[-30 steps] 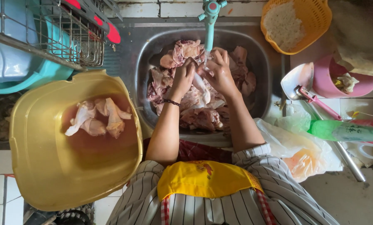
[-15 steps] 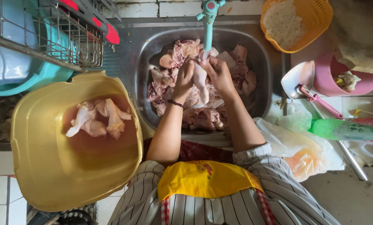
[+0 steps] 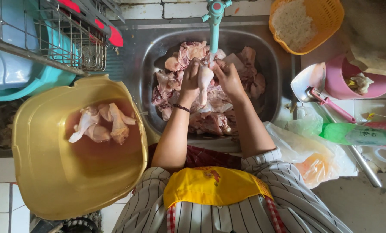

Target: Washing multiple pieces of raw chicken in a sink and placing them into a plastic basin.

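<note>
Head view, two hands (image 3: 210,77) hold one drumstick (image 3: 204,84)

two hands (image 3: 210,77), one yellow basin (image 3: 50,172), one pink bowl (image 3: 344,84), one orange basket (image 3: 326,21)

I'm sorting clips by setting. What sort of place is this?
Most likely a home or small kitchen's wash area: a stainless steel sink full of raw chicken pieces under a teal tap, a wire dish rack, and a large yellow plastic basin beside it.
</note>
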